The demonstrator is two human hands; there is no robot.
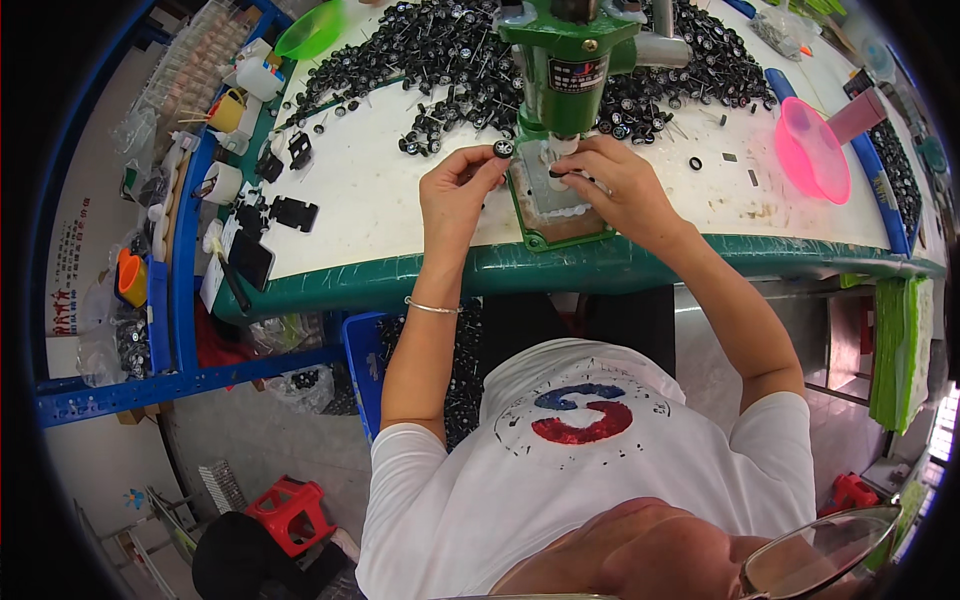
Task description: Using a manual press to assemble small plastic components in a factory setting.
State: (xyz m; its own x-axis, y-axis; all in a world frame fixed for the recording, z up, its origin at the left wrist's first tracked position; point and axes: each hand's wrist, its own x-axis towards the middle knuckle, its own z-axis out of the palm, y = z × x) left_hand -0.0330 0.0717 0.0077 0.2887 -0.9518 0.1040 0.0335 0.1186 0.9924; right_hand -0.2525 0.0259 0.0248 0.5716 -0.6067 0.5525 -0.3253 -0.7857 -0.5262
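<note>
My left hand (454, 188) pinches a small black toy wheel (503, 149) with a silver hub between thumb and fingertips, just left of the green bench press (570, 100). On the other side, the fingers of my right hand (622, 187) close around a small dark piece (556, 174), probably another wheel, at the white fixture (557, 184) below the press head. Fingers partly cover that piece. The press base (537, 240) stands at the table's front edge. Behind it spreads a large heap of black wheels (465, 62), many on thin metal axles.
A pink basin (812, 150) and a blue tray of wheels (893, 180) stand to the right. A loose black tyre ring (695, 163) lies nearby. At left are a phone (249, 258), a green bowl (309, 30) and a blue rack (183, 225). A blue crate (363, 365) stands below the table.
</note>
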